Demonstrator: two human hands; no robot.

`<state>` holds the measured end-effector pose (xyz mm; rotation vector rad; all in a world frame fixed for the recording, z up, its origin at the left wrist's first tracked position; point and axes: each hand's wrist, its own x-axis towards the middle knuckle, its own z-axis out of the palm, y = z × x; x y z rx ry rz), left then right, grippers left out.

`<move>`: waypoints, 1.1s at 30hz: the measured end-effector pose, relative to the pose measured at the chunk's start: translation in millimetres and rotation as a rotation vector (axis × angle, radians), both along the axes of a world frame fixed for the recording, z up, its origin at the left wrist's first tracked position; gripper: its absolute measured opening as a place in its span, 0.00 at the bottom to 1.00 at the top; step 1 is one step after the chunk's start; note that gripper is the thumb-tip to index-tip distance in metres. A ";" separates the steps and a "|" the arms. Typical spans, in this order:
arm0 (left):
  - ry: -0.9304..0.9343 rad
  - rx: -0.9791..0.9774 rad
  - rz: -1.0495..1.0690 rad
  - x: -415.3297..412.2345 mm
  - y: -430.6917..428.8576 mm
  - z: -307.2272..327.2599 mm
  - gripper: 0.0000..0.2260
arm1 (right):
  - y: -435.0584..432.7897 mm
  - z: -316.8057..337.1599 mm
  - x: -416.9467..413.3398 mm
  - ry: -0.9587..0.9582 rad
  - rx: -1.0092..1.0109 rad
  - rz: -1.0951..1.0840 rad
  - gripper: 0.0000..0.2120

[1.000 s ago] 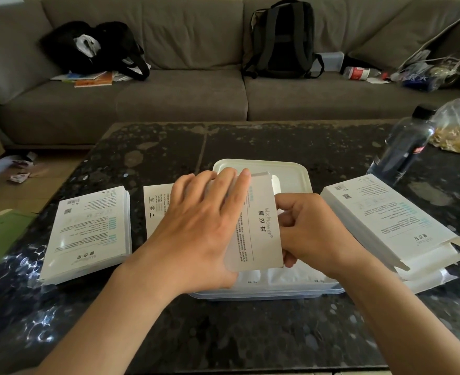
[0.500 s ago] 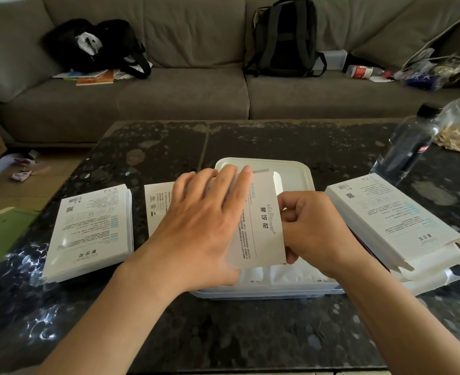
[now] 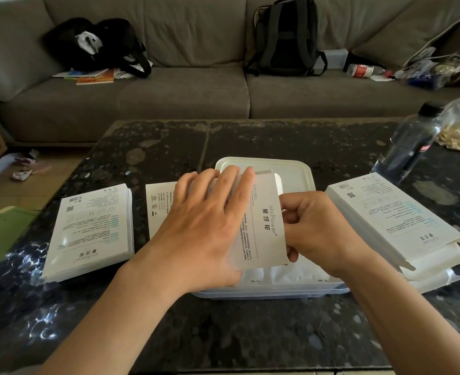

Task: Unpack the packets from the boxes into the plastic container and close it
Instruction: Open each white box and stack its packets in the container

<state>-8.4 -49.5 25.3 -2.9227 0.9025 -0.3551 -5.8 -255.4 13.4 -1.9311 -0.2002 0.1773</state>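
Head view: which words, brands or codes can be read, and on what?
"MxFlower": on the held box, three Chinese characters beside it.
Same logo, upside down, and QR codes: on the left box and right boxes; small print unreadable.
Red label on the bottle: too blurred.

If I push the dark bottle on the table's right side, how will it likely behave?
The bottle stands tall and narrow, so a high push would probably tip it. Its round body might then roll on the glossy table.
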 end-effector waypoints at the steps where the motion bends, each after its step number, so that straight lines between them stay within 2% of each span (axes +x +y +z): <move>1: 0.001 0.000 0.000 0.0 0.0 -0.3 0.59 | -0.4 -0.5 0.6 0.013 0.019 -0.006 0.08; 7: 0.003 0.008 0.007 0.3 -1.0 -1.9 0.58 | 0.1 -1.2 1.5 0.030 -0.006 0.009 0.10; 12: 0.008 -0.002 0.012 2.2 2.4 0.4 0.59 | 0.8 -3.0 2.6 0.012 -0.003 0.005 0.06; 21: 0.048 -0.038 0.068 10.8 23.2 6.2 0.60 | -17.4 9.5 8.6 0.109 0.285 -0.073 0.11; 24: 0.070 -0.054 0.071 12.8 25.6 5.8 0.60 | -23.1 12.8 9.4 0.107 0.379 -0.112 0.04; 26: 0.081 -0.061 0.065 13.3 25.5 4.6 0.60 | -28.0 13.7 9.1 0.075 0.395 -0.083 0.10; 29: 0.098 -0.072 0.062 14.0 26.7 3.7 0.60 | -35.6 14.7 7.2 -0.015 0.260 0.027 0.23; 30: 0.108 -0.076 0.061 14.2 27.8 3.7 0.61 | -36.8 15.0 6.2 -0.050 0.186 0.040 0.25; 33: 0.162 -0.102 0.064 14.4 31.0 5.5 0.62 | -37.8 16.4 3.3 -0.231 -0.042 -0.027 0.16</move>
